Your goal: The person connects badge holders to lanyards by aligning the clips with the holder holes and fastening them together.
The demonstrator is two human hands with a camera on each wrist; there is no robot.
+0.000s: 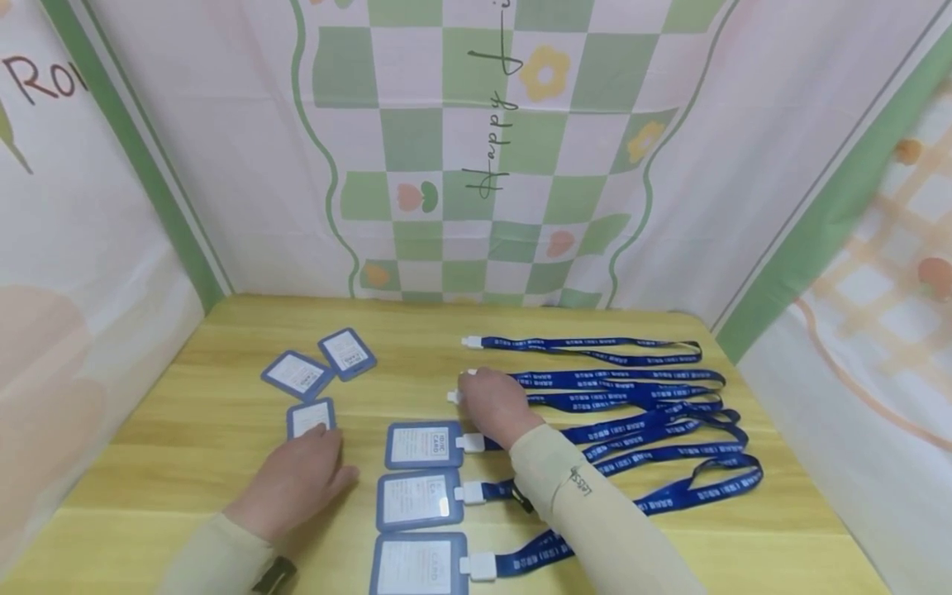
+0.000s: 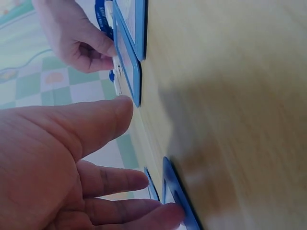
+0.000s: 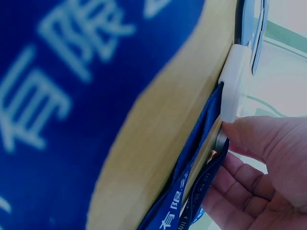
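My left hand (image 1: 293,483) reaches over a blue-framed card holder (image 1: 309,413), its fingertips on the near part of it. In the left wrist view its thumb stands apart from the loosely extended fingers (image 2: 115,181). Two more card holders, the left one (image 1: 299,374) and the right one (image 1: 347,354), lie just beyond. My right hand (image 1: 497,405) is at the clip end of a dark blue lanyard (image 1: 595,402). Seen from the right wrist, the thumb and curled fingers (image 3: 235,179) pinch that end, beside the white clip (image 3: 234,81) of a neighbouring lanyard.
Three card holders, the nearest one (image 1: 420,566) among them, lie in a column, joined by white clips to blue lanyards. A loose lanyard (image 1: 591,349) stretches across the back right. The wooden table (image 1: 186,413) meets a patterned cloth (image 1: 476,165) behind.
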